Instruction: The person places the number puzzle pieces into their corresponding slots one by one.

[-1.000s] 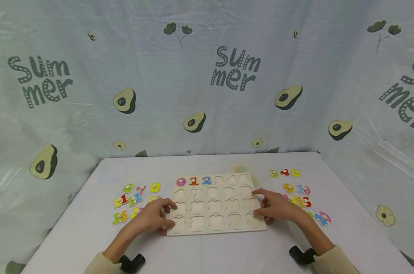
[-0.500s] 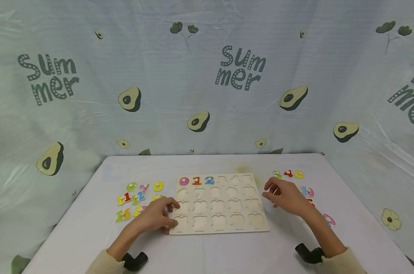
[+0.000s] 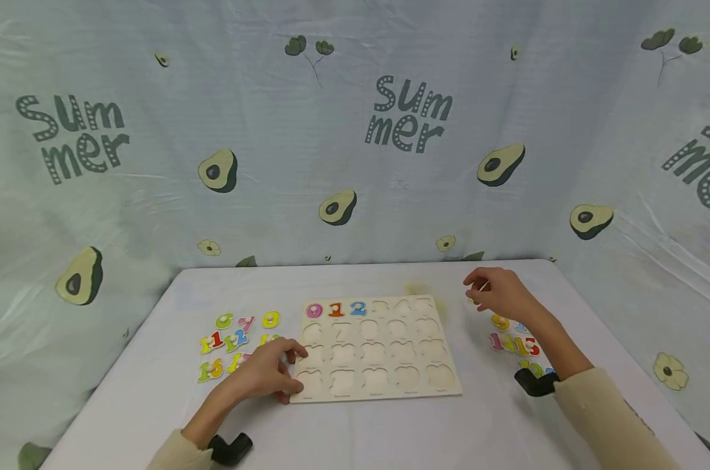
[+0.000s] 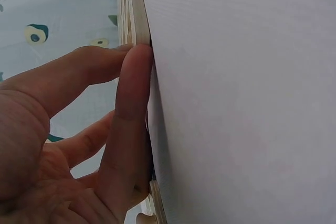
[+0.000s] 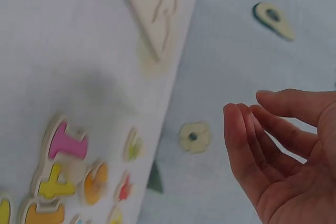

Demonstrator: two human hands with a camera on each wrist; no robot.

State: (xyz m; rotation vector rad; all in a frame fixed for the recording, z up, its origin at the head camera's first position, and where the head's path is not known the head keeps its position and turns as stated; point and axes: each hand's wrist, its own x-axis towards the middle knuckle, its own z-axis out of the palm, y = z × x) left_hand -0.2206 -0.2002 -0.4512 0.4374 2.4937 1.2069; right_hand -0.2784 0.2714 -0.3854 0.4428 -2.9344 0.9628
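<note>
In the head view, the left hand [image 3: 263,372] holds the left edge of a pale wooden board [image 3: 387,372]. The left wrist view shows this hand [image 4: 63,182] pinching the board's edge [image 4: 137,14] between thumb and finger. Pink 0 [image 3: 314,311], red 1 [image 3: 335,310] and blue 2 [image 3: 358,309] lie in the board's top row; its other recesses are empty. The right hand [image 3: 502,292], fingers bent and holding nothing, hovers beyond the board's right side, hiding small pieces beneath. In the right wrist view its thumb and fingers [image 5: 239,145] stand apart.
Loose number pieces [image 3: 235,339] lie left of the board, some behind the left hand. More pieces [image 3: 515,344] lie at the right, partly under the right forearm. A patterned cloth [image 3: 273,130] hangs behind the white table [image 3: 390,431].
The right hand has let go of the board's right edge and moved right and away towards the far right of the table. The left hand stays at the board's left edge.
</note>
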